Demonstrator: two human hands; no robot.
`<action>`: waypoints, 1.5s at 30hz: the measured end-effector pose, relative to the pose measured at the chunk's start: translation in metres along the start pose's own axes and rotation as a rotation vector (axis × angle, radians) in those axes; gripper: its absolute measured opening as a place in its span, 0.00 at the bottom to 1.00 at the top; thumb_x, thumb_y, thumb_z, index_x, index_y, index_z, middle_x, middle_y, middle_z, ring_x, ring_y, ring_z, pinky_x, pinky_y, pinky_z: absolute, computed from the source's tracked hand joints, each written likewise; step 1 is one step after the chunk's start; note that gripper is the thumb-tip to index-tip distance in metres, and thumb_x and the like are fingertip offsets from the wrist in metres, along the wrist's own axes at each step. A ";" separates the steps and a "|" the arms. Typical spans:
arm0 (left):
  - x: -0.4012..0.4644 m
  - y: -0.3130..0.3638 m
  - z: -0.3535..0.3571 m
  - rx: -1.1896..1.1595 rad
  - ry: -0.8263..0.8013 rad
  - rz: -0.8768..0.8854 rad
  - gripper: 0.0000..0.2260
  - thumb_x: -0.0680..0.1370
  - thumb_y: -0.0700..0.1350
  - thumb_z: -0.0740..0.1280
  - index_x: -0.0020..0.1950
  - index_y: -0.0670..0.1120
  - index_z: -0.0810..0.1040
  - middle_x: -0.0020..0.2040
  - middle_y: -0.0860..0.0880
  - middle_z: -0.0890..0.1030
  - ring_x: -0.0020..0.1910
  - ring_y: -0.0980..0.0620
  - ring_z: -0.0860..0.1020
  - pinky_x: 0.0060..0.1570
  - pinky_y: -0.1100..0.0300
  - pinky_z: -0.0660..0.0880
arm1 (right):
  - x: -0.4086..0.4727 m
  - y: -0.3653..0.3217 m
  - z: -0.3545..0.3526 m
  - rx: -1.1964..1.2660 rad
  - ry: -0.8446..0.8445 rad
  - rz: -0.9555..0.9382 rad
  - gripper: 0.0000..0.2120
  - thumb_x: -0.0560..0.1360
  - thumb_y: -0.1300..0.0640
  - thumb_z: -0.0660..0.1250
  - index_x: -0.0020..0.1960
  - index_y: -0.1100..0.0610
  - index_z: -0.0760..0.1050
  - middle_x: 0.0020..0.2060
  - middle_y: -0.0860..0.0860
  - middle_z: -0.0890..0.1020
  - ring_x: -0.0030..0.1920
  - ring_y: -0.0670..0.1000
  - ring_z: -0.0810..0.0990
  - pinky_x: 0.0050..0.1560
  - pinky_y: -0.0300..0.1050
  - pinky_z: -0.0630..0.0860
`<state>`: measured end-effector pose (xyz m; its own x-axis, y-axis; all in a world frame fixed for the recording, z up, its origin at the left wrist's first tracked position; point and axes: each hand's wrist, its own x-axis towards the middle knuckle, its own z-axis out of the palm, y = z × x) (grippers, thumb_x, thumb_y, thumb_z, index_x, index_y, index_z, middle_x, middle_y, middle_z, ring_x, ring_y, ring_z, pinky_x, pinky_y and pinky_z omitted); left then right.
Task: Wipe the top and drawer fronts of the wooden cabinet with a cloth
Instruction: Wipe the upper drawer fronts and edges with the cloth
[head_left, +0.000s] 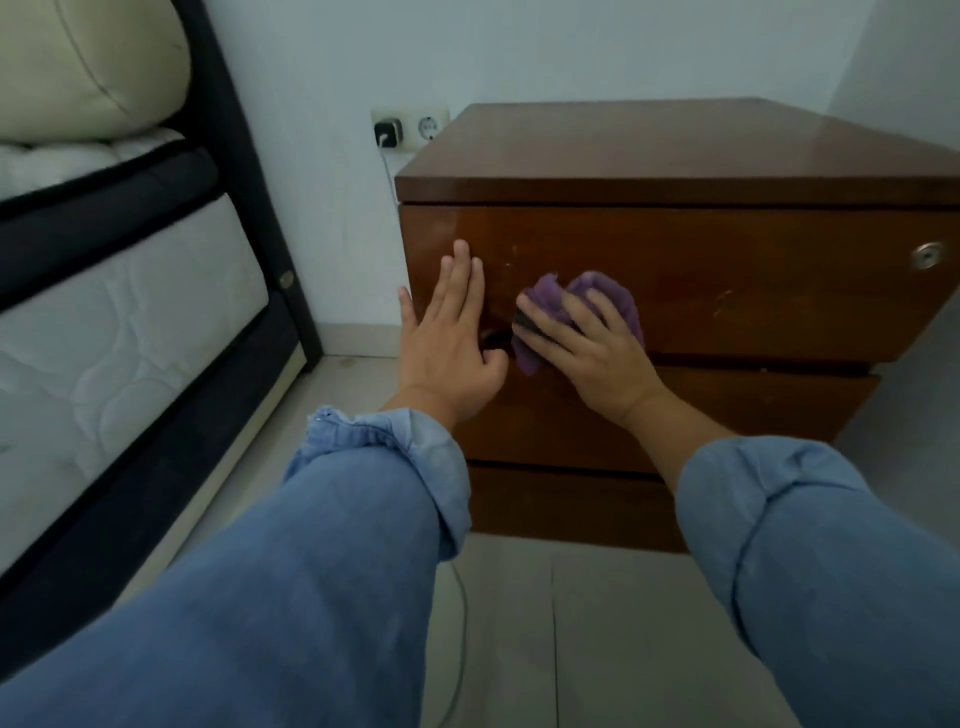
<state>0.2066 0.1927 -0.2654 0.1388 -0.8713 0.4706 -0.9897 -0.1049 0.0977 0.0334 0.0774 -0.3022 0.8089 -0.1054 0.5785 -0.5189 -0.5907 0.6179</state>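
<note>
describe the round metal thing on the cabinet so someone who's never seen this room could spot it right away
Start at the wooden cabinet standing against the wall beside the bed. On its top drawer front, look to the far right edge, well away from the purple cloth under the right hand. The small round silver lock sits there, the only shiny metal fitting on the dark brown wood.

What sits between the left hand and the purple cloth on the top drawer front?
Head view: only bare wood of the top drawer front separates the left hand from the purple cloth under the right hand.
</note>
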 end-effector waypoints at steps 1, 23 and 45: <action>0.000 0.001 -0.002 -0.013 -0.003 -0.006 0.39 0.74 0.52 0.59 0.78 0.46 0.41 0.78 0.49 0.37 0.77 0.52 0.40 0.72 0.42 0.37 | -0.006 -0.003 0.000 -0.014 -0.021 -0.071 0.33 0.71 0.59 0.67 0.73 0.48 0.63 0.74 0.51 0.66 0.71 0.59 0.61 0.68 0.58 0.55; 0.025 -0.037 -0.005 -0.853 0.625 -0.460 0.20 0.72 0.44 0.54 0.54 0.44 0.81 0.49 0.47 0.84 0.48 0.51 0.80 0.52 0.57 0.77 | 0.079 -0.047 0.016 -0.129 0.258 -0.024 0.24 0.71 0.52 0.56 0.68 0.49 0.62 0.61 0.49 0.72 0.57 0.55 0.67 0.55 0.49 0.61; 0.013 -0.037 0.003 -0.857 0.561 -0.451 0.24 0.69 0.52 0.53 0.57 0.45 0.78 0.53 0.48 0.81 0.52 0.52 0.78 0.57 0.55 0.76 | 0.079 -0.063 0.024 -0.003 0.214 -0.024 0.29 0.66 0.51 0.68 0.65 0.50 0.64 0.58 0.51 0.67 0.56 0.55 0.66 0.56 0.51 0.62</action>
<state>0.2452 0.1837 -0.2651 0.6892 -0.4747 0.5474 -0.5232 0.1966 0.8292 0.1362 0.0870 -0.3081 0.7436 0.0812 0.6637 -0.5015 -0.5889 0.6338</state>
